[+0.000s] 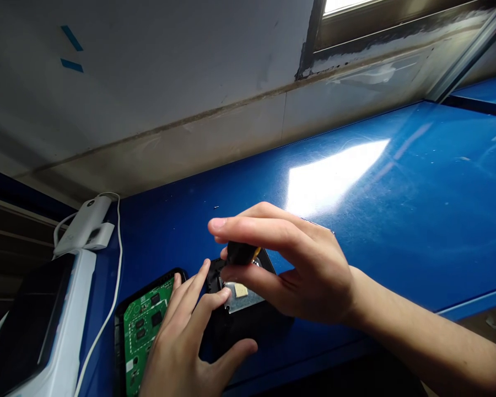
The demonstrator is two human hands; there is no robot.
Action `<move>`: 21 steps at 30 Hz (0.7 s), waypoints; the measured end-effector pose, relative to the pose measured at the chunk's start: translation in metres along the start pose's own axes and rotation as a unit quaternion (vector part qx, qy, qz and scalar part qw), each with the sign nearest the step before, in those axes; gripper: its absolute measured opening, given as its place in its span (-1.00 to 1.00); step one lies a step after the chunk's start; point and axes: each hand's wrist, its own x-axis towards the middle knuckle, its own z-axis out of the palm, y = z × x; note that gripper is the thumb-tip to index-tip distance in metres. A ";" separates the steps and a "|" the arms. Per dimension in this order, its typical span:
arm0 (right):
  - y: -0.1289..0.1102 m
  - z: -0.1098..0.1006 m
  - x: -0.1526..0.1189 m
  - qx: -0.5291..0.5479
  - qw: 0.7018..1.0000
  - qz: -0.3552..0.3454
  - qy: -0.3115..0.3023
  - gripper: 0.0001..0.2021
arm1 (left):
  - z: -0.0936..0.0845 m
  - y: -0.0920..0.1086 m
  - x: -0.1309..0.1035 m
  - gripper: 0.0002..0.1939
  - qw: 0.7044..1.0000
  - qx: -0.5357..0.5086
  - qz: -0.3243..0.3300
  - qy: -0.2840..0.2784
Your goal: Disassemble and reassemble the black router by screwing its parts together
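Observation:
My right hand (289, 259) is closed around the black handle of what looks like a screwdriver (242, 252), seen almost end-on with a bit of yellow on it. Its shaft and tip are hidden. Beneath it lies a black plastic casing (268, 321) with a silver metal plate (244, 301) bearing a pale yellow pad (240, 289). My left hand (186, 336) has its fingers spread, with the index fingertip at the plate's left edge. Partly behind that hand, a green circuit board (143, 325) sits in a second black casing (119, 336).
On the left are a white device with a dark screen (28, 314), a white power strip (85, 223) and a white cable (114, 298). A tiny dark piece, perhaps a screw (216, 207), lies on the blue table (397, 220). A wall (169, 82) borders the table's far side.

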 end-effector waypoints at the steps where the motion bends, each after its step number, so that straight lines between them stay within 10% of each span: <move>1: 0.001 0.000 0.000 0.003 1.000 0.000 0.001 -0.74 | 0.000 0.000 0.000 -0.60 1.000 0.002 0.003 0.002; 21: 0.000 -0.002 0.002 0.009 1.000 0.005 0.001 -0.71 | 0.002 -0.002 -0.003 -0.53 1.000 0.015 -0.003 0.012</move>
